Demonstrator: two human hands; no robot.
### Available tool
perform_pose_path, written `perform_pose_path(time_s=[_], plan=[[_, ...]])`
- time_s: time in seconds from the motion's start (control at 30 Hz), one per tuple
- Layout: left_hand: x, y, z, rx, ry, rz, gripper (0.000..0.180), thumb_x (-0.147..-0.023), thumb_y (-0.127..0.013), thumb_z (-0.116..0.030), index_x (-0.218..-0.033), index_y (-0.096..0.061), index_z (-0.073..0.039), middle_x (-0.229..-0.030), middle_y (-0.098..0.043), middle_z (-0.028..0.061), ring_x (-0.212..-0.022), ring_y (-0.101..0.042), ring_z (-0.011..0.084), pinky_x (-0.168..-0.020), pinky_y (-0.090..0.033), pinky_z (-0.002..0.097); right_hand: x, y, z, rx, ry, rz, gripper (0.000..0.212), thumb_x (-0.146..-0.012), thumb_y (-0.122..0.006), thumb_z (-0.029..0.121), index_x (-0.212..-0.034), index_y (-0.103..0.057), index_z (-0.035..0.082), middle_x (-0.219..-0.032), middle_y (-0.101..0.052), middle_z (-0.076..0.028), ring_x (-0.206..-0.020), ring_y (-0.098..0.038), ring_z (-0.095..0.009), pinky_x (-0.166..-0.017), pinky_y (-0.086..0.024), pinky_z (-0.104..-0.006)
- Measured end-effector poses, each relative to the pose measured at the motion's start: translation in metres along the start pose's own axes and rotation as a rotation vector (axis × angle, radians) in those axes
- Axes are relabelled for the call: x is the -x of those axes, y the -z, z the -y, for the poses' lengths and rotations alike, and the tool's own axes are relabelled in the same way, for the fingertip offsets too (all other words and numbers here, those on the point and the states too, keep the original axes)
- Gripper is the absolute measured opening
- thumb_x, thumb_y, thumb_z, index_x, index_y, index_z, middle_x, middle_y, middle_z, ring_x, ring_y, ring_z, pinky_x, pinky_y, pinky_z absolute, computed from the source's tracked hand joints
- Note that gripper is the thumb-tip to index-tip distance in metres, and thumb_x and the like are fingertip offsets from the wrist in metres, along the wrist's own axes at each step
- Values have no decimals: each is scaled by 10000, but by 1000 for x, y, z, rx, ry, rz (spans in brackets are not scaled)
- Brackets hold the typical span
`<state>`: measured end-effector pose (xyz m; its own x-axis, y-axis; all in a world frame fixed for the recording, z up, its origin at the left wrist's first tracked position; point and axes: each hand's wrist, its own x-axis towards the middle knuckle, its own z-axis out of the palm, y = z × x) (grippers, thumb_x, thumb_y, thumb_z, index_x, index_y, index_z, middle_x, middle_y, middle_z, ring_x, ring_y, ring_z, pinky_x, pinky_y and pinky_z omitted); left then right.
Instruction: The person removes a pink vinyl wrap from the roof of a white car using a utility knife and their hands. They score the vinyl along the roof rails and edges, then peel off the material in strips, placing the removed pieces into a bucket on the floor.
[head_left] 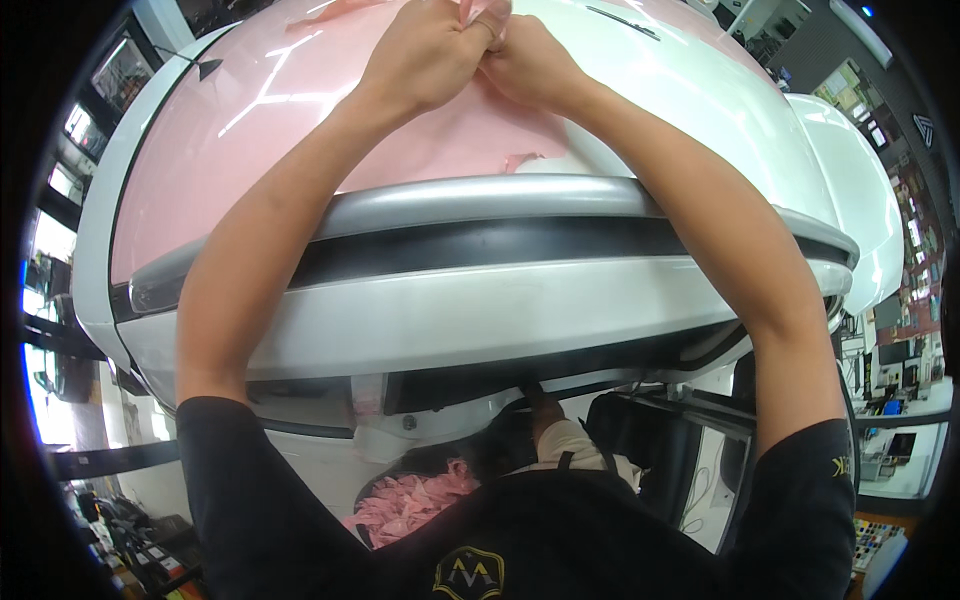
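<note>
My left hand [425, 55] and my right hand [535, 65] meet over a car roof at the top of the view. Both are closed, fingers bunched together, and a bit of thin pink film shows between them. Pink film [230, 170] covers the roof's left part. Bare white roof [690, 110] shows to the right. Below my hands the film hangs loose and wrinkled, with a ragged edge and a small torn tab near the rail. My fingertips are partly cut off by the upper edge.
A silver roof rail [490, 195] runs across beneath my forearms, above the car's white side [490, 310]. Crumpled pink film scraps [415, 505] lie heaped low down, by a dark seat [640, 440]. A small black aerial [208, 68] stands at the roof's left.
</note>
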<state>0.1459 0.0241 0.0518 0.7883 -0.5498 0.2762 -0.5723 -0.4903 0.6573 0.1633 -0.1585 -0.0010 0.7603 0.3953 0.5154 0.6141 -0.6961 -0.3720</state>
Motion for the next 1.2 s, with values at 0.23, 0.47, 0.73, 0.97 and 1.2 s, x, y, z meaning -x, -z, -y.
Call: perform_pose_path(time_s=[0.23, 0.47, 0.73, 0.97, 1.2], plan=[[35, -27, -11, 7, -291, -304, 478, -1053, -572, -404, -952, -733, 35, -866, -738, 140, -805, -689, 232, -773, -526, 352, 16, 15, 28, -109, -7, -11, 245, -900, -660, 248, -805, -721, 31, -770, -694, -207, -733, -651, -431, -695, -520, -494], [53, -31, -13, -323, -553, -413, 321, -984, -641, -259, -761, -649, -30, -665, -599, 161, -602, -566, 368, -587, -446, 443, 30, 32, 35, -19, 338, 4, 151, -775, -670, 111, -919, -704, 83, -755, -692, -181, -744, -671, -432, -699, -546, -506], [75, -34, -26, -336, -641, -351, 111, -986, -643, -113, -1016, -687, -15, -969, -691, 138, -864, -638, 312, -793, -492, 413, 37, 44, 46, -26, 380, 82, 228, -740, -728, 192, -927, -681, 69, -680, -662, -156, -720, -678, -415, -685, -545, -484], [46, -14, -23, -563, -651, -751, 198, -911, -755, -262, -856, -778, -73, -694, -714, 86, -596, -685, 273, -558, -539, 350, 12, 33, 28, -479, -17, -50, 269, -874, -716, 336, -949, -759, 81, -811, -715, -195, -811, -704, -379, -756, -549, -424], [88, 29, 5, -679, -147, -353, 623, -836, -824, -387, -1323, -631, -50, -1284, -663, 154, -1140, -648, 315, -954, -512, 391, 13, 52, 36, -394, 25, -178, 269, -957, -651, 215, -877, -729, -29, -628, -587, -81, -603, -520, -143, -590, -458, -331]])
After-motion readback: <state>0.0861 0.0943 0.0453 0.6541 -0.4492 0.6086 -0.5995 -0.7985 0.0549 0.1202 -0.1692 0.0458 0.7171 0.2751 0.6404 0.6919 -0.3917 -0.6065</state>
